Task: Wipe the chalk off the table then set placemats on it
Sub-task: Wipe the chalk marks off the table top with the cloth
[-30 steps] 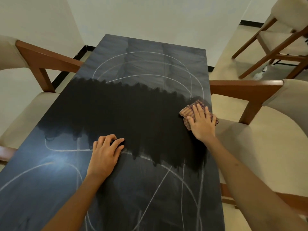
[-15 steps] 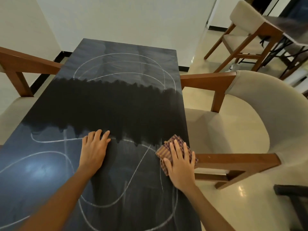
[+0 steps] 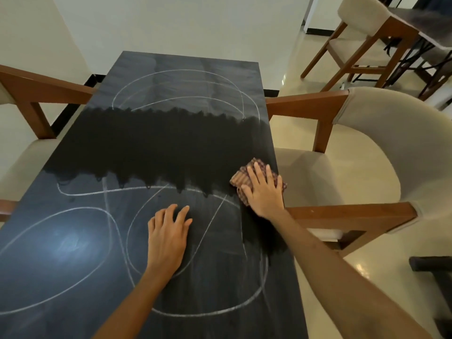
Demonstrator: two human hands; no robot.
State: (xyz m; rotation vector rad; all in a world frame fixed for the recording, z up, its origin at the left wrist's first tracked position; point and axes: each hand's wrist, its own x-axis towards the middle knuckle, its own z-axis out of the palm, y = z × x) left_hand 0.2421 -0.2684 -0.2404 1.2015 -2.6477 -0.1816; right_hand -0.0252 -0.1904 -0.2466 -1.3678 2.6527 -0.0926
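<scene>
Plain cream walls (image 3: 171,23) close the far end of the room, with a dark skirting strip (image 3: 73,106) along their foot. The floor (image 3: 367,152) is glossy pale tile that catches small glints of light. A wooden armchair (image 3: 354,148) with beige upholstery stands at the right, its curved back wrapping round the seat. Another armchair (image 3: 31,99) shows at the left, mostly its brown arm and pale seat. Far right, a third chair (image 3: 362,37) is drawn up to a second table (image 3: 425,23).
</scene>
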